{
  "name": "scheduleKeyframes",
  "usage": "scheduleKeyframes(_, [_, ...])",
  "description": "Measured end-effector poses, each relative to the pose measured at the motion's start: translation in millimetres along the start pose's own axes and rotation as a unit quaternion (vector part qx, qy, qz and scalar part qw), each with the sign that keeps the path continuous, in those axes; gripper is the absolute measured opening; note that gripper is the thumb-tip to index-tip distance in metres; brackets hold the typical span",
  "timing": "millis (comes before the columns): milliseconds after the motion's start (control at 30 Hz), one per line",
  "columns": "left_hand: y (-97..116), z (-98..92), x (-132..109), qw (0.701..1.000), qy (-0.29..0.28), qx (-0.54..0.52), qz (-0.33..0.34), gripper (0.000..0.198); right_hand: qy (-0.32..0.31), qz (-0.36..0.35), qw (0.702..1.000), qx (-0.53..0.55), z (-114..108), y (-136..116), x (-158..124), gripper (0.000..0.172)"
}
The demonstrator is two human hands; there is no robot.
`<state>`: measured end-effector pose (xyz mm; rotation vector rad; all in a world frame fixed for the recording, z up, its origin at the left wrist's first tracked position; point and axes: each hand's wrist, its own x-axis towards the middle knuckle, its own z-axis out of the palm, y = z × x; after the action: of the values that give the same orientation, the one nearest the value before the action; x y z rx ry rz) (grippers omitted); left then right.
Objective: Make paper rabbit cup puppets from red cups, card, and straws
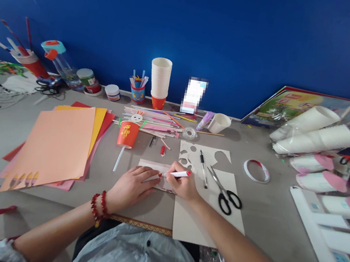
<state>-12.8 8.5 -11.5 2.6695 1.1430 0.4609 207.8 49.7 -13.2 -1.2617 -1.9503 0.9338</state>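
Note:
My right hand (183, 188) grips a white marker (180, 174) with a red end, its tip low over a pale pinkish strip of paper (151, 163). A small red mark lies on the strip near the tip. My left hand (132, 185) rests flat on the strip's left part, fingers stretched out, covering some of it. A small red cap (162, 150) lies behind the strip. To the right are white card sheets (206, 225), bearing a black pen (203, 169) and black-handled scissors (226, 197). An orange paper cup figure (128, 134) lies behind my left hand.
Coloured paper sheets (59, 143) are stacked at left. Straws and sticks (150, 120), a tape roll (189, 133) and a tall cup stack (160, 77) stand or lie toward the blue wall. A white tape ring (256, 170) and bagged cups (317, 139) are at right.

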Motion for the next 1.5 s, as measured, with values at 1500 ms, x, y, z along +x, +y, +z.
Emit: scheduleKeyframes(1500, [-1.6,2.5,-0.7,1.0,0.004,0.008,0.006,0.031,0.009,0.006,1.0,0.001,1.6,1.6,-0.5,0.014])
